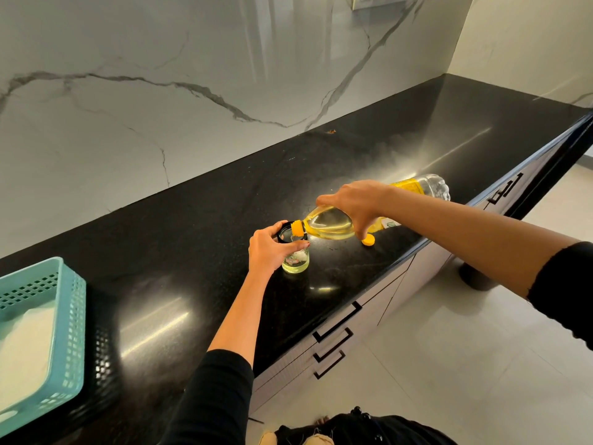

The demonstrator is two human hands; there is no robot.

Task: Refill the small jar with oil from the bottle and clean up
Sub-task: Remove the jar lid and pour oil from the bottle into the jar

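A small glass jar (296, 262) stands on the black countertop (192, 252) with pale yellow oil in its bottom. My left hand (269, 250) wraps around the jar's upper part. My right hand (351, 203) grips a clear plastic oil bottle (327, 224) with a yellow label, tipped almost level, its yellow neck over the jar's mouth. Behind the jar's mouth shows a black ring (284, 233); I cannot tell whether it is a lid. The bottle's yellow cap (368, 240) lies on the counter just under the bottle.
A teal plastic basket (69, 322) holding something white sits at the counter's near left. A marble wall backs the counter. Drawers with black handles (333, 329) run below the front edge, beside a pale tiled floor (449, 348).
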